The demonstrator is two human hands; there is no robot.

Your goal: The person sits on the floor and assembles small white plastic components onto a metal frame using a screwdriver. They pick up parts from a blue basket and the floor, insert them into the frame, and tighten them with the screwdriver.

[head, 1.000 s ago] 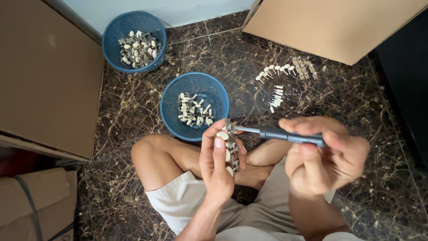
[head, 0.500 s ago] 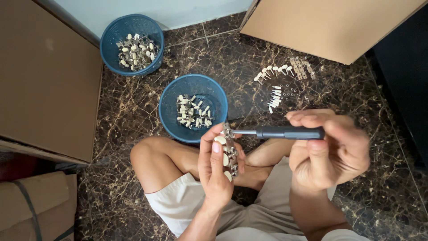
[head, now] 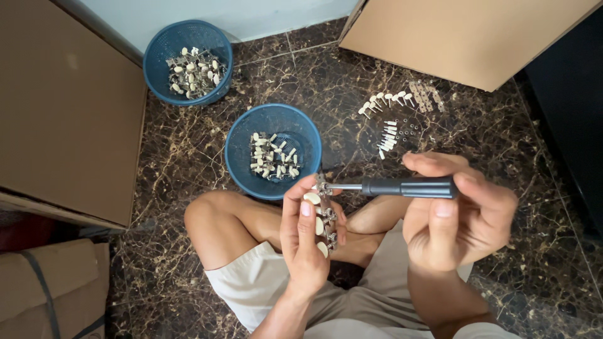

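Observation:
My left hand [head: 303, 237] grips a metal strip of tuning pegs with cream knobs [head: 324, 216], held upright over my crossed legs. My right hand [head: 457, 212] holds a black-handled screwdriver [head: 407, 187] level, and its shaft tip touches the top of the strip. A blue basket [head: 239, 138] with several cream-knobbed metal parts sits on the floor just beyond my knees.
A second blue basket [head: 154, 53] of similar parts stands far left by the wall. Loose cream pegs and small screws [head: 391, 116] lie on the dark marble floor. Cardboard boxes stand at left [head: 63, 107], lower left [head: 38, 289] and top right [head: 465, 31].
My right hand has lowered slightly and turned the screwdriver from a slant to level against the strip. My left hand has held the strip nearly still.

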